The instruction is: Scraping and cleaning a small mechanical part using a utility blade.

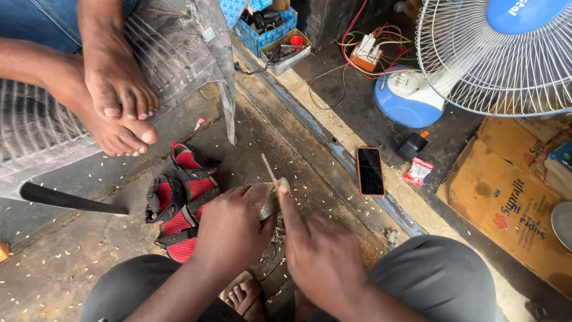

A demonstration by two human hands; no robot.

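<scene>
I sit in a small repair workshop: beside the pedestal fan (497,53) lie loose wires (381,36), a parts box (286,50) and cardboard (512,203).

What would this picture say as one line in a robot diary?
left hand: grips small grey metal piece | right hand: fingertip on it | thin stick: pokes up | red sandals: left of hands | phone: on floor

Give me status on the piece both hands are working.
Done: nothing visibly finished; pale flecks litter the floor. In hand: left hand grips a small grey piece; right hand presses its forefinger on it, a thin strip protruding. What's left can't be judged.
</scene>
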